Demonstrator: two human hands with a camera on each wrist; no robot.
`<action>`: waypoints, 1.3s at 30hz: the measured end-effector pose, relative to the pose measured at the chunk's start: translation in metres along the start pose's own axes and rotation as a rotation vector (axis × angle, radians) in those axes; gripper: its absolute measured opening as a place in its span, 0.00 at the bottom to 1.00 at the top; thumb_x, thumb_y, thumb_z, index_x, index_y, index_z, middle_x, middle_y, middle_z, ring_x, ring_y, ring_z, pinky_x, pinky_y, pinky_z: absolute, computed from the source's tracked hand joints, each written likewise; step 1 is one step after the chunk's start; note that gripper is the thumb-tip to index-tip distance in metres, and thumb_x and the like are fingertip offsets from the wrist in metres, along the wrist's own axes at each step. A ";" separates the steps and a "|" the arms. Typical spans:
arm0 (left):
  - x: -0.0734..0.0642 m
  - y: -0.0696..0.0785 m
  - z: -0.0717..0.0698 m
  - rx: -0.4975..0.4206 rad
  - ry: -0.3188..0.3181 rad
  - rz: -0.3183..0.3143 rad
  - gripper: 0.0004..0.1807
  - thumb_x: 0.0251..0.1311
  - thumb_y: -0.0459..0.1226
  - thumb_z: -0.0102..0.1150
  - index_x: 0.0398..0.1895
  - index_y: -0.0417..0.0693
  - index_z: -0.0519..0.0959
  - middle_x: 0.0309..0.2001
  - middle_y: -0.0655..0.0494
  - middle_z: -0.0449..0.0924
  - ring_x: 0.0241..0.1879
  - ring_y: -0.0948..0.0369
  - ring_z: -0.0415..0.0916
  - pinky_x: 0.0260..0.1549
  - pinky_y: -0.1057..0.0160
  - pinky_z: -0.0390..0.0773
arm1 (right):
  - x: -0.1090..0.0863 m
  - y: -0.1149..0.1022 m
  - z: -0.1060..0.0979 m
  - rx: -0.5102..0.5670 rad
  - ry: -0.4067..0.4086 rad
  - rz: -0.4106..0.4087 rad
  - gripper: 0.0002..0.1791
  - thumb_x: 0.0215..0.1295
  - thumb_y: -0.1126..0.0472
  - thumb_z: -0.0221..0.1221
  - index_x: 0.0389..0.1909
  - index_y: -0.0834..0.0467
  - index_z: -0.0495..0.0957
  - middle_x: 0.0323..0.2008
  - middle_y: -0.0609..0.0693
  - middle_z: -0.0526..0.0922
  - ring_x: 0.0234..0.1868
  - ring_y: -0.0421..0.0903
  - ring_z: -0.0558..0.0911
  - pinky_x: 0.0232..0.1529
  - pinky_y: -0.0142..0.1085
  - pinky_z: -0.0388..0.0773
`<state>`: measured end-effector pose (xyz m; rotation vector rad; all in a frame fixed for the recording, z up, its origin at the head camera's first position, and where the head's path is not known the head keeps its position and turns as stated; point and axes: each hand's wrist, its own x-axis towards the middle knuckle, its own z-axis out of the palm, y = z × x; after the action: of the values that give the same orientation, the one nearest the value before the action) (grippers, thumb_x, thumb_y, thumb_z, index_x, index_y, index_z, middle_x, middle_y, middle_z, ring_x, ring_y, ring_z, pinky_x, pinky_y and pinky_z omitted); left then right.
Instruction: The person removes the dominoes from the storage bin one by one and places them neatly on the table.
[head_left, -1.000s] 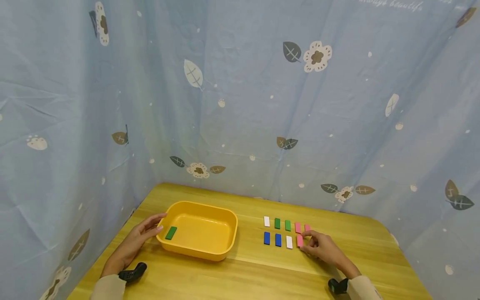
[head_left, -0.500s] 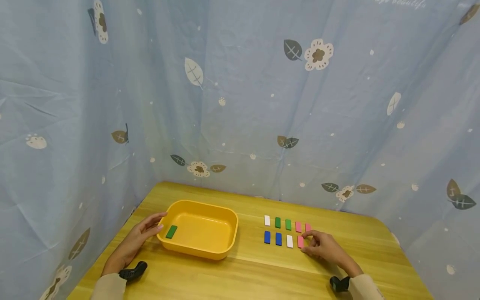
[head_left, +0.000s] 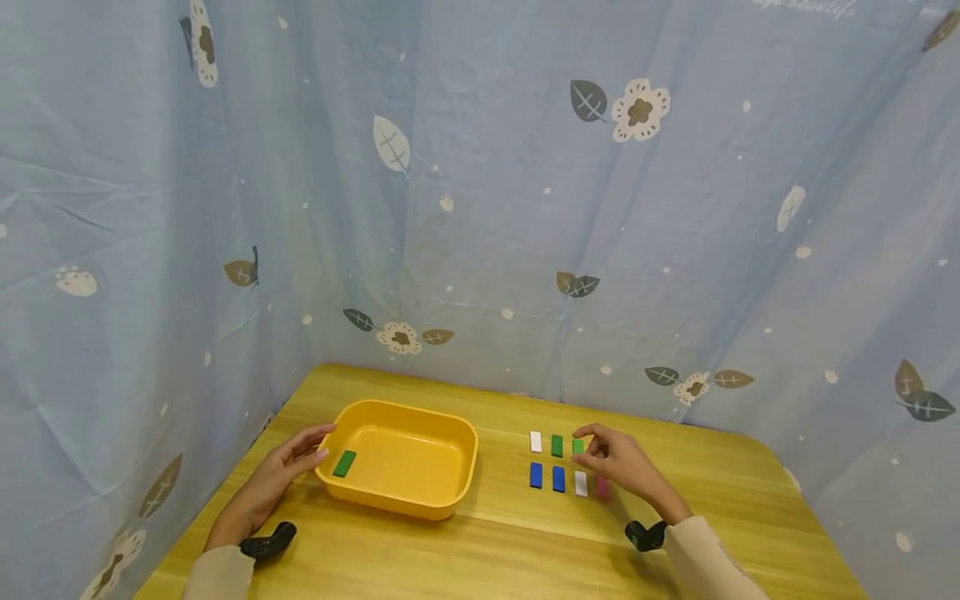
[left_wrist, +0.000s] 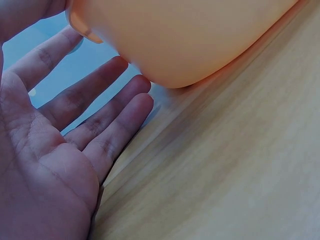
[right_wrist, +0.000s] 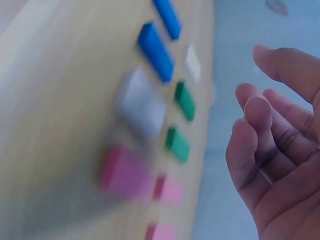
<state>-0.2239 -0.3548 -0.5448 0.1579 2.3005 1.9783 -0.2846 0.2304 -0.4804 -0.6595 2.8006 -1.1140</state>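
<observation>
My left hand rests at the left end of the yellow tray. In the left wrist view its fairly straight fingers lie against or close to the tray's outer wall. A flat green block lies inside the tray. To the right, my right hand hovers over the rows of blocks, beside a light green block. Its thumb and fingers stand apart with nothing between them. A shaded pink block lies below it. Two more pink blocks show only in the right wrist view.
The front row also has two blue blocks and a white block. Behind them lie another white block and a dark green block. A patterned blue curtain borders the wooden table at the back and left.
My right hand has left the front-row pink block, rising and moving leftward and back over the rows. That pink block stays on the table. The left hand and tray have not moved.
</observation>
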 end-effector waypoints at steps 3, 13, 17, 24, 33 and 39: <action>0.000 0.000 0.000 -0.002 -0.011 0.008 0.31 0.77 0.46 0.55 0.79 0.53 0.63 0.78 0.47 0.55 0.63 0.76 0.63 0.54 0.78 0.67 | 0.013 -0.017 0.006 0.033 -0.012 -0.013 0.20 0.69 0.54 0.68 0.60 0.51 0.79 0.30 0.51 0.85 0.24 0.53 0.80 0.24 0.37 0.78; 0.002 0.002 0.000 0.009 -0.006 0.008 0.30 0.76 0.47 0.56 0.78 0.54 0.64 0.78 0.49 0.56 0.65 0.71 0.61 0.54 0.78 0.67 | 0.055 -0.071 0.046 0.097 -0.045 -0.122 0.23 0.69 0.52 0.68 0.62 0.51 0.78 0.32 0.51 0.86 0.28 0.62 0.83 0.26 0.37 0.81; 0.003 0.001 -0.001 0.009 0.001 0.012 0.31 0.76 0.48 0.56 0.78 0.54 0.64 0.78 0.49 0.57 0.65 0.72 0.61 0.54 0.78 0.66 | 0.069 -0.090 0.066 0.126 -0.060 -0.177 0.23 0.70 0.52 0.67 0.62 0.52 0.79 0.32 0.52 0.86 0.27 0.63 0.82 0.25 0.37 0.81; 0.002 0.000 -0.002 -0.001 -0.010 0.016 0.31 0.76 0.46 0.56 0.78 0.53 0.64 0.77 0.48 0.56 0.63 0.75 0.63 0.55 0.78 0.67 | 0.084 -0.118 0.102 0.119 -0.079 -0.219 0.24 0.69 0.52 0.68 0.62 0.58 0.79 0.30 0.43 0.86 0.25 0.53 0.83 0.26 0.33 0.79; 0.000 -0.001 -0.001 -0.005 -0.009 0.010 0.32 0.76 0.47 0.57 0.78 0.51 0.63 0.77 0.46 0.56 0.62 0.78 0.64 0.54 0.79 0.68 | 0.102 -0.158 0.141 0.028 -0.076 -0.222 0.20 0.68 0.52 0.69 0.57 0.54 0.82 0.27 0.39 0.81 0.22 0.35 0.76 0.27 0.29 0.76; 0.001 0.000 -0.001 -0.001 -0.009 0.019 0.31 0.76 0.46 0.56 0.78 0.52 0.64 0.77 0.47 0.57 0.63 0.77 0.64 0.54 0.78 0.68 | 0.110 -0.182 0.162 0.013 -0.095 -0.226 0.21 0.68 0.53 0.69 0.58 0.57 0.82 0.25 0.38 0.80 0.23 0.34 0.76 0.36 0.31 0.78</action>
<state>-0.2251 -0.3553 -0.5446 0.1890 2.3007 1.9830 -0.2845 -0.0367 -0.4668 -1.0199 2.6883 -1.0999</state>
